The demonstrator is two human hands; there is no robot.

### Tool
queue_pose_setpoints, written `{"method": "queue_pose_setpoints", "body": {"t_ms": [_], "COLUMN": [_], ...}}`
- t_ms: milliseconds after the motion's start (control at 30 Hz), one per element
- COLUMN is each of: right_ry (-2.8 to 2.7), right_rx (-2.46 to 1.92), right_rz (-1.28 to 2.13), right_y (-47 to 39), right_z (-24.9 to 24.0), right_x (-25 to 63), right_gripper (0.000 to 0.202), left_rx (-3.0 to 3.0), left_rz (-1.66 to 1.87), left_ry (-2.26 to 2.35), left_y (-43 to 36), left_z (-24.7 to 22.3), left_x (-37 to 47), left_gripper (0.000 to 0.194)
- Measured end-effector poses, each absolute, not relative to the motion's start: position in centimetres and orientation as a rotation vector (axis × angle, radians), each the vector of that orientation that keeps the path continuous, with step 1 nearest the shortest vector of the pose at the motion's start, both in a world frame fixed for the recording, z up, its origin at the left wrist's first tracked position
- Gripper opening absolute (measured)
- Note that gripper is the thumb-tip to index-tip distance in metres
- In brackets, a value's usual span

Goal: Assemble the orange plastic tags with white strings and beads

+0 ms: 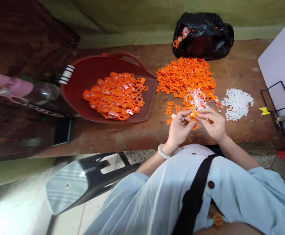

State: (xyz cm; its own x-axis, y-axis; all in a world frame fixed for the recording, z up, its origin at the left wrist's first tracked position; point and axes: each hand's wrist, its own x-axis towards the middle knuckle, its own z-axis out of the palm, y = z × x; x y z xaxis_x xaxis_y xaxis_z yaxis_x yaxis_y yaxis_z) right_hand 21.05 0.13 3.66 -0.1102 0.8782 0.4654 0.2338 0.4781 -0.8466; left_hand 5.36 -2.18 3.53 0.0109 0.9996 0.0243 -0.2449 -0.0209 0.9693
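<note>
My left hand (179, 129) and my right hand (212, 123) meet near the table's front edge. Between their fingertips they pinch a small orange plastic piece (193, 114); both hands are closed on it. Just beyond my fingers lies a bundle of white string (197, 99). Behind the string spreads a heap of orange plastic pieces (186, 75), with a few loose ones left of it. Small white plastic bits (238, 104) form a pile to the right of my right hand. Fingers hide part of the held piece.
A dark red scoop-shaped basket (77, 75) with more orange pieces stands left on the wooden table (123, 135). A black plastic bag (211, 42) sits at the back. A bottle (41, 93) and phone (62, 130) lie far left; a grey stool (69, 186) stands below.
</note>
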Motion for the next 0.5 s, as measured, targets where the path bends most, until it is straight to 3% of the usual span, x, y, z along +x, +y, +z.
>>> {"method": "queue_pose_setpoints", "body": {"t_ms": [500], "right_ry": [-1.366], "right_rx": [-1.014], "right_rz": [1.021], "right_y": [0.22], "right_z": [3.43], "right_x": [20.66], "right_gripper": [0.014], "left_rx": [1.083], "left_rz": [1.36], "left_ry": [1.026], "left_y": [-2.57], "left_z": [3.37], "left_x": [6.09], "left_gripper": [0.047]}}
